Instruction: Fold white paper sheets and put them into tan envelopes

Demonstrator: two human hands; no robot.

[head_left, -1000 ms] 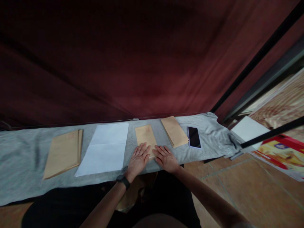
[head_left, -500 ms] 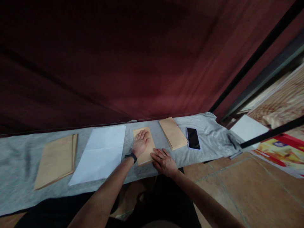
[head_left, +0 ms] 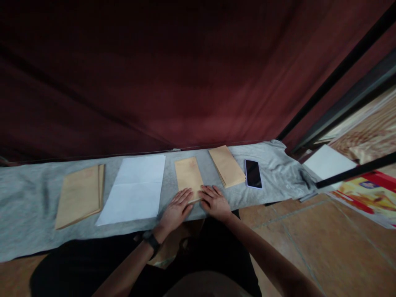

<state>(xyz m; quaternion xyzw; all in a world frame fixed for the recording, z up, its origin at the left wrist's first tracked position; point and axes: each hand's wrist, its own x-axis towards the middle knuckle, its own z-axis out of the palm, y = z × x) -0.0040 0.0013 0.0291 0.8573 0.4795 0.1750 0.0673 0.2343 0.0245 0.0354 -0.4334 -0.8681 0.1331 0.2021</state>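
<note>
A brown paper envelope lies flat in front of me on the grey cloth. At its near left corner rests my left hand, fingers stretched out and a dark band on the wrist. My right hand lies with fingers spread at the near right corner. Both hands touch the envelope's near end and hide part of it. To the left is a stack of white paper with a crease across it. A stack of brown envelopes sits to the right.
Larger brown envelopes lie at the far left. A phone with a pale purple case is right of the envelope stack. A dark red curtain hangs behind. A black bar and a colourful box stand at right.
My left hand has slid from the middle of the envelope toward me, to its near left corner. My right hand stays at the near right corner. The view has shifted slightly.
</note>
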